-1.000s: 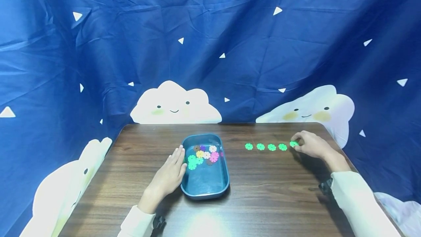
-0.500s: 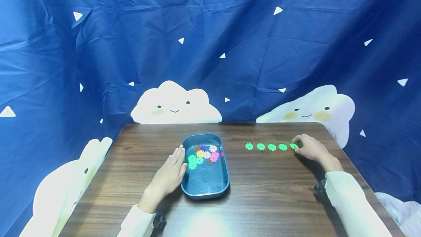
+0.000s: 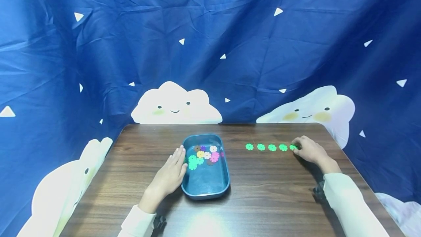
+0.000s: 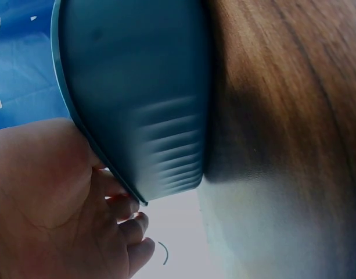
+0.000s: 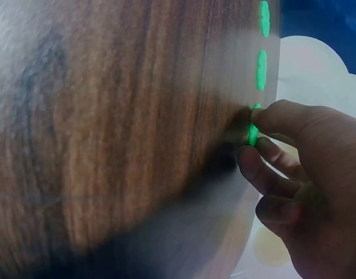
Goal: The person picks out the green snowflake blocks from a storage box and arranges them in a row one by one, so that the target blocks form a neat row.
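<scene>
My right hand pinches a green flower-shaped plastic disc at the right end of a row of matching green discs. In the right wrist view, thumb and fingertips meet the edges of that disc, which lies flat at the table surface. The left hand rests with straight fingers along the left rim of a blue plastic bin. From the left wrist, the palm is against the rim of the bin, fingers extending along it. Inside the bin lie several loose flower discs in green, pink, white, yellow, brown and purple.
Both hands work over a brown wood-grain table. Behind it hangs a blue curtain with white triangles and smiling clouds. A small dark device sits under the left wrist, and another under the right.
My right hand has moved slightly left and nearer, bringing the green disc down into line with the row. The left hand and the bin have stayed put.
</scene>
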### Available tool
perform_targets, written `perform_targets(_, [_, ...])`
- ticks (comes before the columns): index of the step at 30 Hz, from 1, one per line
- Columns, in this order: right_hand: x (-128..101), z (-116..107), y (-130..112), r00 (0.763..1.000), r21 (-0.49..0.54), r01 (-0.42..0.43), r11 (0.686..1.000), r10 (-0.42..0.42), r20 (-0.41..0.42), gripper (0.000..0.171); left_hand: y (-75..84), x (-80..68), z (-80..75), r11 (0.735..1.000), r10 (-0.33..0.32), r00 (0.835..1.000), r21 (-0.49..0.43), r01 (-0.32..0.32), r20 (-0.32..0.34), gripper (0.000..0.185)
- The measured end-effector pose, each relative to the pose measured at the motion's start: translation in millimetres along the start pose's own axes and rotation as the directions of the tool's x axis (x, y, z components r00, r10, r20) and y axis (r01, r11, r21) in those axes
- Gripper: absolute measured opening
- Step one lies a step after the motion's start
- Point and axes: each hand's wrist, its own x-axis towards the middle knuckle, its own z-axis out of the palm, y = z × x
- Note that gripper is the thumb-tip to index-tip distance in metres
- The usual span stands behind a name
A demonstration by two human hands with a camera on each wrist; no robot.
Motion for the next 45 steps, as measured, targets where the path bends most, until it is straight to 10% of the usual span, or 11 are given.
perform_targets(16, [-3,-23,-23,0.991,0.063,-0.011,0.998,0.019,-0.13,0.023,0.9,-0.2,0.2,1.0,-0.008,1.0,-0.002,0.008,0.01,0.058])
perform_targets(27, [14,-43,-106,0.97,-0.014,0.142,0.99,-0.142,-0.198,0.009,-1.5,0.3,2.1,1.0,0.004,1.0,-0.002,-0.004,-0.008,0.057])
perform_targets(45, [48,-18,-249,0.897,-0.053,0.434,0.899,-0.437,-0.063,0.008,-0.4,-0.1,0.3,1.0,0.009,1.0,-0.02,-0.009,-0.008,0.057])
